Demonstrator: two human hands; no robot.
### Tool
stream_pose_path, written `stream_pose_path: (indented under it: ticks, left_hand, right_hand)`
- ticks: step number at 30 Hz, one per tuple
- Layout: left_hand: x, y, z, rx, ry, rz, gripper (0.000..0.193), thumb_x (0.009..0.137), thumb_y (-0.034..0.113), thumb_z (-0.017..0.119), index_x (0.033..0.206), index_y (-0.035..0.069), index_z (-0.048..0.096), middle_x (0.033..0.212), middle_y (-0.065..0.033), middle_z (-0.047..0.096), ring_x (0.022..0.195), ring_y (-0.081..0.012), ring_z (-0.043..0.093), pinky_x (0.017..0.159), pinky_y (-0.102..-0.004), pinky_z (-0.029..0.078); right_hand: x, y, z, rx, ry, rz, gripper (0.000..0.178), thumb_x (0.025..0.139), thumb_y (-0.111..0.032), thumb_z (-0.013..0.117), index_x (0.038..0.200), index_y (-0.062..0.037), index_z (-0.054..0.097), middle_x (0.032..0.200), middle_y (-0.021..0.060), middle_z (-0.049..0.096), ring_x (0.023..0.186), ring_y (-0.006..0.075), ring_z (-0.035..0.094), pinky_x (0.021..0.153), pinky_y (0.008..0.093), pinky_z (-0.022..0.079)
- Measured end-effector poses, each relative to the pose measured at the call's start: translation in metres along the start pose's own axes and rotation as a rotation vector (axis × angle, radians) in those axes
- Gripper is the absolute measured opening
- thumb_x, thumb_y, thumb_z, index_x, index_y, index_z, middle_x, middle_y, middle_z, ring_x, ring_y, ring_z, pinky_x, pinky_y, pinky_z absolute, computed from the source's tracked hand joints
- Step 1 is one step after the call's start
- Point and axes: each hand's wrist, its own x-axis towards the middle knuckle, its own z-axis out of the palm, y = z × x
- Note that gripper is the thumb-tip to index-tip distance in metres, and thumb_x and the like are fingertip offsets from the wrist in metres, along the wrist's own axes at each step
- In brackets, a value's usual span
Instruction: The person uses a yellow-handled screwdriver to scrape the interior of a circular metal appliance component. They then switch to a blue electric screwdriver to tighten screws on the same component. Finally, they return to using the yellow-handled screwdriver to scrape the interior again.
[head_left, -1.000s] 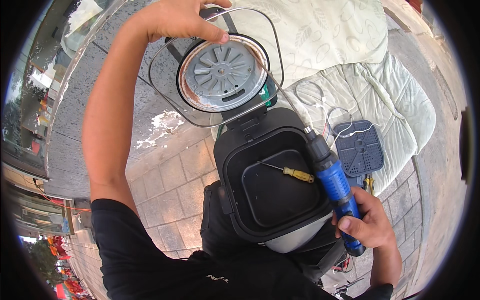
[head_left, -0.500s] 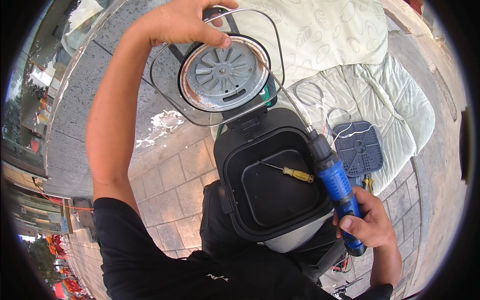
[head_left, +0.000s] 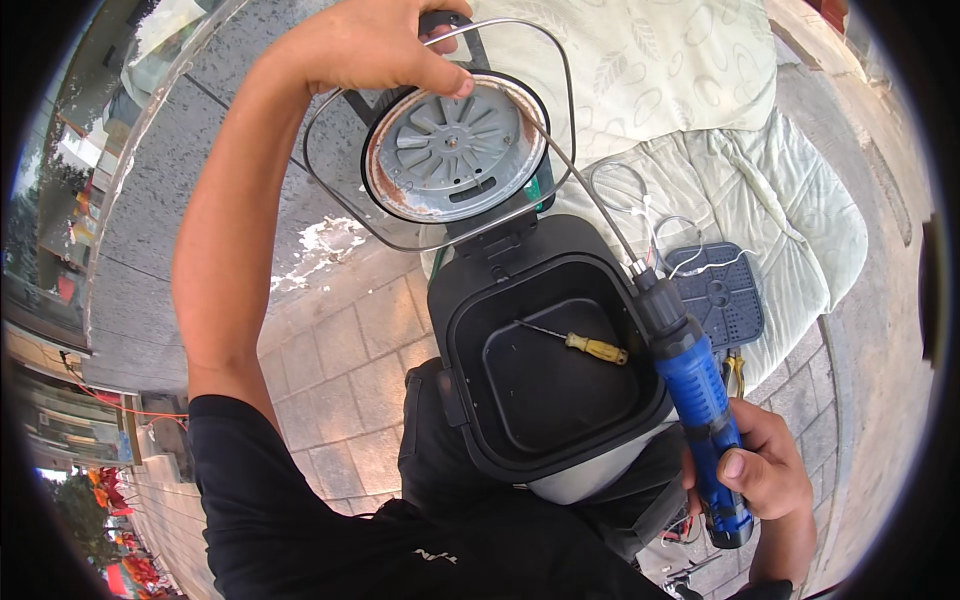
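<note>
The round metal plate point(head_left: 450, 142) is raised just beyond the open black pot point(head_left: 560, 466). Our left hand point(head_left: 370, 48) steadies its upper edge, thumb on the rim. Our right hand point(head_left: 760, 470) is wrapped around the blue power screwdriver point(head_left: 700, 385), which has drawn slightly back toward us; its long bit point(head_left: 592, 200) still reaches the rusty edge, so the work there seems unfinished. A yellow-handled screwdriver point(head_left: 600, 348) lies in the pot. Beside us, outdoors, a pale quilt point(head_left: 800, 190) bears a perforated tray point(head_left: 735, 300) over grey paving point(head_left: 360, 330).
</note>
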Motion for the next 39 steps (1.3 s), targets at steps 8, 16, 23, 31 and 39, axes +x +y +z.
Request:
stream_pose_path:
  ticks: [8, 16, 23, 31, 39]
  left_hand:
    - [-0.002, 0.002, 0.0, -0.016, -0.001, -0.009, 0.084, 0.073, 0.034, 0.092, 0.14, -0.005, 0.061, 0.127, -0.0197, 0.072, 0.116, -0.0278, 0.069, 0.102, -0.0361, 0.054]
    - [-0.002, 0.002, 0.002, -0.057, -0.005, -0.019, 0.084, 0.072, 0.032, 0.092, 0.14, -0.005, 0.06, 0.127, -0.0198, 0.072, 0.116, -0.0277, 0.069, 0.101, -0.036, 0.055]
    - [0.001, -0.001, 0.002, -0.036, -0.005, -0.026, 0.086, 0.072, 0.034, 0.092, 0.142, -0.005, 0.059, 0.129, -0.0203, 0.071, 0.119, -0.0285, 0.068, 0.103, -0.0366, 0.054]
    - [0.009, -0.011, 0.0, 0.081, 0.022, 0.002, 0.092, 0.074, 0.037, 0.092, 0.148, -0.004, 0.055, 0.141, -0.0238, 0.064, 0.131, -0.0325, 0.062, 0.112, -0.0383, 0.048]
    - [-0.068, 0.054, 0.093, 0.014, 0.468, 0.248, 0.057, 0.093, 0.03, 0.08, 0.139, 0.0, 0.063, 0.133, -0.0169, 0.066, 0.12, -0.0261, 0.066, 0.105, -0.0355, 0.051]
  right_hand:
    - [-0.003, -0.001, 0.005, -0.012, 0.028, 0.01, 0.057, 0.095, -0.037, 0.08, 0.123, 0.0073, 0.057, 0.09, 0.0149, 0.07, 0.067, 0.0209, 0.071, 0.061, 0.0336, 0.058]
    - [-0.008, -0.01, 0.014, -0.067, 0.041, -0.027, 0.059, 0.09, -0.034, 0.087, 0.122, 0.0066, 0.06, 0.088, 0.0118, 0.07, 0.069, 0.0169, 0.069, 0.065, 0.0306, 0.057]
    - [-0.014, -0.007, 0.014, -0.086, 0.093, 0.028, 0.068, 0.086, -0.035, 0.091, 0.128, 0.0068, 0.058, 0.085, 0.0087, 0.069, 0.07, 0.014, 0.067, 0.065, 0.0293, 0.055]
    - [-0.018, 0.031, 0.005, -0.113, 0.126, -0.019, 0.07, 0.086, -0.042, 0.088, 0.128, 0.0063, 0.06, 0.086, 0.0101, 0.07, 0.068, 0.0167, 0.069, 0.064, 0.0303, 0.057]
    - [-0.039, 0.107, -0.004, 0.044, 0.32, -0.172, 0.096, 0.081, -0.064, 0.085, 0.136, 0.0102, 0.057, 0.088, 0.014, 0.071, 0.066, 0.0198, 0.071, 0.06, 0.03, 0.057]
